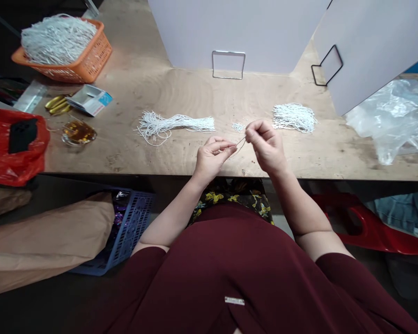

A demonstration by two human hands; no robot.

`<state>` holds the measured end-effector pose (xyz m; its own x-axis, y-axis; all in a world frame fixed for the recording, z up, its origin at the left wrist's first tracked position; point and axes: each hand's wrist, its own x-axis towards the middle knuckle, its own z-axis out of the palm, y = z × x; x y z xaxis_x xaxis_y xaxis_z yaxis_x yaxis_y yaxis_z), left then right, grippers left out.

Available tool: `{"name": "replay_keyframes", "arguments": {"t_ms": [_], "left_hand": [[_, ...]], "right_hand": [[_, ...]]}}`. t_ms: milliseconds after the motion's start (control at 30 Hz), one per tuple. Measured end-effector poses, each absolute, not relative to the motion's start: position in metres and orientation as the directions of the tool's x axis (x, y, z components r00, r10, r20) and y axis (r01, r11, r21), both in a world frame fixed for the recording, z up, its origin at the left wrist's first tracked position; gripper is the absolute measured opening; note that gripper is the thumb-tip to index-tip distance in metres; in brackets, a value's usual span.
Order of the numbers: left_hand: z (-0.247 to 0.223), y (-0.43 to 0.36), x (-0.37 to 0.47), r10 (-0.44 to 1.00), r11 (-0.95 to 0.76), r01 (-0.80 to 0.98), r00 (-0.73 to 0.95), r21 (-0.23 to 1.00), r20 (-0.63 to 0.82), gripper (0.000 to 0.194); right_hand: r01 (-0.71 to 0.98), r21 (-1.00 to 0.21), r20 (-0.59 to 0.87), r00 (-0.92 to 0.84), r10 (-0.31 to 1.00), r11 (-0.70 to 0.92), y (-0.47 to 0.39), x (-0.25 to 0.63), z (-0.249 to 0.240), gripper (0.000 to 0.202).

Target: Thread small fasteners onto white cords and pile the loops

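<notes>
Above the table's front edge, my left hand (212, 157) pinches one end of a thin cord (242, 143). My right hand (265, 144) pinches the same cord a little higher and to the right, and a short loop shows between the fingertips. Just behind the hands lies a small pile of tiny white pieces (238, 126). A long bundle of white strings (181, 123) rests on the table to the left, its loose ends spread leftwards. To the right, behind my right hand, lies a shorter bundle of white strings (295, 117).
An orange basket (97, 51) heaped with white strings stands back left, near an opened small box (89, 99), yellow-handled tool (58, 105) and amber-coloured dish (78, 132). Pale panels (240, 28) with wire stands rise behind. Clear plastic bags (390, 116) lie right, a red bag (17, 144) left.
</notes>
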<state>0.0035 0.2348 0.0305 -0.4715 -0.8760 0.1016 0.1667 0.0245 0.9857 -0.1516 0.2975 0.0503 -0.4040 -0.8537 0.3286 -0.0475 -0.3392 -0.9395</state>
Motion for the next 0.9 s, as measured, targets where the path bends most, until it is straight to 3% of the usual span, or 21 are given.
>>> {"name": "replay_keyframes", "arguments": {"t_ms": [100, 267, 400, 500, 567, 633, 700, 767, 833, 900], "left_hand": [[0.019, 0.236, 0.005, -0.865, 0.244, 0.051, -0.441, 0.968, 0.241, 0.005], [0.002, 0.232, 0.009, -0.81, 0.453, -0.086, -0.456, 0.887, 0.369, 0.004], [-0.011, 0.22, 0.01, -0.867, 0.378, -0.219, -0.424, 0.899, 0.261, 0.007], [-0.005, 0.225, 0.008, -0.925, 0.316, -0.217, -0.286, 0.924, 0.249, 0.024], [0.008, 0.237, 0.004, -0.918, 0.212, -0.054, -0.353, 0.976, 0.18, 0.02], [0.023, 0.247, -0.001, -0.839, -0.086, 0.141, -0.545, 0.986, 0.005, 0.02], [0.035, 0.252, -0.005, -0.697, -0.437, 0.226, -0.697, 0.871, -0.169, 0.025], [0.041, 0.25, -0.009, -0.579, -0.653, 0.235, -0.768, 0.72, -0.275, 0.024], [0.042, 0.245, -0.01, -0.51, -0.737, 0.216, -0.799, 0.64, -0.317, 0.023], [0.041, 0.241, -0.009, -0.497, -0.738, 0.195, -0.805, 0.646, -0.324, 0.024]], "right_hand": [[-0.073, -0.93, 0.346, -0.504, -0.791, -0.361, 0.293, -0.158, 0.046, 0.042], [-0.099, -0.923, 0.363, -0.544, -0.756, -0.371, 0.284, -0.167, 0.036, 0.04], [-0.184, -0.911, 0.405, -0.555, -0.727, -0.368, 0.28, -0.17, 0.036, 0.037], [-0.247, -0.911, 0.412, -0.514, -0.752, -0.331, 0.284, -0.166, 0.038, 0.036], [-0.307, -0.896, 0.437, -0.471, -0.767, -0.322, 0.292, -0.159, 0.038, 0.032], [-0.386, -0.862, 0.482, -0.424, -0.767, -0.329, 0.301, -0.151, 0.035, 0.026], [-0.45, -0.821, 0.538, -0.4, -0.742, -0.352, 0.31, -0.144, 0.029, 0.019], [-0.481, -0.798, 0.571, -0.408, -0.712, -0.363, 0.318, -0.139, 0.02, 0.014], [-0.485, -0.798, 0.57, -0.416, -0.708, -0.357, 0.323, -0.137, 0.012, 0.012], [-0.482, -0.802, 0.559, -0.395, -0.73, -0.353, 0.326, -0.139, 0.008, 0.013]]}}
